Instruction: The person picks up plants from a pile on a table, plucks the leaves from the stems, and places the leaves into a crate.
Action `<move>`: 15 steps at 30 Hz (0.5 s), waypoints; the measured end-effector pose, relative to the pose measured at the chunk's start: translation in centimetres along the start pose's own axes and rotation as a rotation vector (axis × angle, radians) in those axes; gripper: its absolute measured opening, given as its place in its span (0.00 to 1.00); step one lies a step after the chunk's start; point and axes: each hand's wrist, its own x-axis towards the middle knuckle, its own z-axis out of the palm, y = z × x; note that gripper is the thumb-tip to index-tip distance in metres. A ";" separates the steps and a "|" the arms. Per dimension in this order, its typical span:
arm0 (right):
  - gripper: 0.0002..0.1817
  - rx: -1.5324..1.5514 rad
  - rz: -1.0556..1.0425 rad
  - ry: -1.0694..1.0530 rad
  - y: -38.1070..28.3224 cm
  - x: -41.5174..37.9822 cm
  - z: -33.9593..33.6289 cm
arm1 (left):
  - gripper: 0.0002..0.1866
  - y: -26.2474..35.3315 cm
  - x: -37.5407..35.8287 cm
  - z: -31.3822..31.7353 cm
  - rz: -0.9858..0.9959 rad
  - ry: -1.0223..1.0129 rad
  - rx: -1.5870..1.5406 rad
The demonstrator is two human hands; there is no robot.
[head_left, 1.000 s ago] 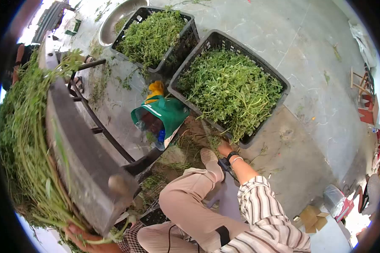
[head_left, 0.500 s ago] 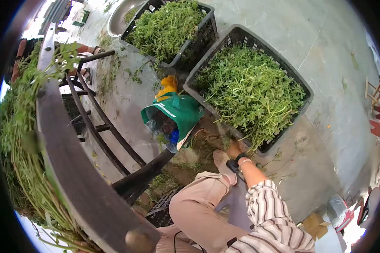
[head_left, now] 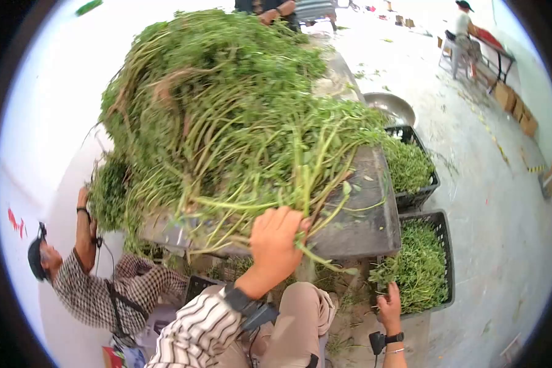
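Long green leafy stems lie in a large heap on a dark table. At the table's front edge my left hand has its fingers closed round several stems. Low on the right, my right hand is beside a black crate filled with cut greens. Its fingers look bent at the near left side of the crate, touching or close to the greens; whether they hold any is too small to tell.
A second crate of greens and a metal basin stand beyond the first. On the left sits a co-worker in checked clothes, reaching into the heap. Another person is at a far table; cardboard boxes line the wall.
The view has swung left and up from the floor and crates to the tabletop heap. My left hand has come into view, gripping stems. My right hand remains near the crate.
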 end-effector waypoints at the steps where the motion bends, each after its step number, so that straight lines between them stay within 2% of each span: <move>1: 0.30 -0.068 -0.053 0.052 -1.7 0.0 -1.0 | 0.04 -0.9 0.2 -0.1 0.006 0.039 -0.026; 2: 0.29 -0.180 -0.079 0.097 -0.2 0.1 -2.2 | 0.05 -1.0 0.1 0.0 0.013 0.066 -0.040; 3: 0.29 -0.321 -0.003 0.120 -3.1 -0.5 -3.2 | 0.05 -1.0 0.1 0.0 0.019 0.066 -0.040; 5: 0.27 -0.207 -0.100 0.196 -3.6 -0.9 -4.9 | 0.05 -1.1 0.0 -0.3 0.020 0.040 -0.065; 7: 0.22 -0.016 -0.098 0.208 -6.6 -1.3 -5.8 | 0.05 -1.0 0.3 0.1 0.014 0.029 -0.108; 11: 0.13 -0.175 -0.466 0.352 -16.9 -1.4 -4.4 | 0.04 -1.6 0.3 0.5 0.047 0.081 -0.077; 14: 0.11 -0.170 -0.520 0.359 -24.2 -0.8 -2.3 | 0.04 -1.5 -0.2 0.6 0.041 0.104 -0.071; 15: 0.10 -0.267 -0.678 0.406 -25.8 -0.1 -1.6 | 0.04 -1.4 0.1 0.7 0.037 0.121 -0.059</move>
